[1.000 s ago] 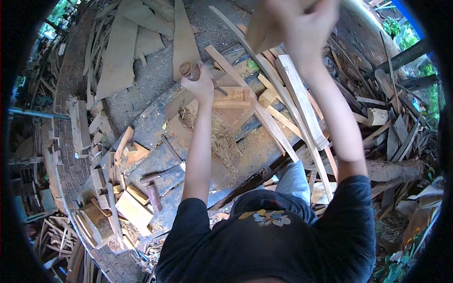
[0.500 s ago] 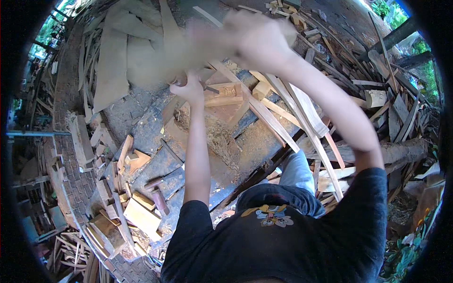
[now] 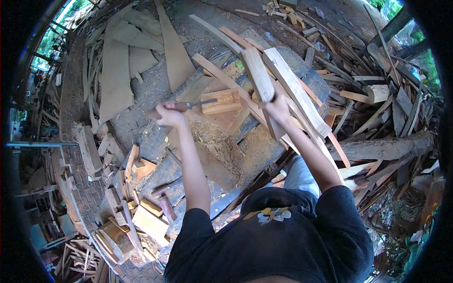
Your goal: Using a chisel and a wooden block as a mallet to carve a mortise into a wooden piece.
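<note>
My left hand is closed round the wooden handle of a chisel. The chisel lies nearly level, its blade reaching right to the recess of a small carved wooden block; whether the tip touches cannot be told. That block rests on a brown board. In my right hand, right of the carved block, is a thick, pale wooden billet, gripped near its nearer end. It slants away from me, apart from the chisel, and overlaps the long strips of wood behind it.
A mallet lies at the left front, beside wood offcuts. Sawdust covers the near middle. Long planks lie to the right, with piled scrap beyond. Thin brown sheets lie at the far left.
My right hand has come down and nearer from its raised, blurred position, still with the billet. My left hand has shifted left and nearer, and the chisel now lies flatter.
</note>
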Demonstrator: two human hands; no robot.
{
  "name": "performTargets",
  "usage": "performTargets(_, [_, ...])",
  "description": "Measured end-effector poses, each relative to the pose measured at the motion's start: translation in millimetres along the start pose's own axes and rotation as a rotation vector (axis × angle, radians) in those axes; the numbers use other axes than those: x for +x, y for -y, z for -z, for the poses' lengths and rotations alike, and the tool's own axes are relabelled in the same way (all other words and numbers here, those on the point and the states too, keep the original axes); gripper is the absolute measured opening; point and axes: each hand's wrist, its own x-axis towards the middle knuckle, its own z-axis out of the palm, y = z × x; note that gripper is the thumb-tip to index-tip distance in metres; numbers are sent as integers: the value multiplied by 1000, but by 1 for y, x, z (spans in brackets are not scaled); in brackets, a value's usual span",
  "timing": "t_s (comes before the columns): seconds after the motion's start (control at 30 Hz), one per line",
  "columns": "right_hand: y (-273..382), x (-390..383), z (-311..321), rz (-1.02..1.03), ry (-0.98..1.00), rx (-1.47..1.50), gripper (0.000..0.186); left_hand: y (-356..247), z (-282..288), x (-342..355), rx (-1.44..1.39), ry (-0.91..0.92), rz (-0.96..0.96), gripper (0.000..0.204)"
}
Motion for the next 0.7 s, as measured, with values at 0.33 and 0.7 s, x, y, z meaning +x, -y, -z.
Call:
performTargets(0.33, [-29, -2, -40, -136, 93, 52, 62, 1, 42, -1, -119, -345, 56, 20])
performTargets(0.7, [-47, -50, -25, -167, -9, 223, 58, -7, -14, 4, -132, 188, 154, 19])
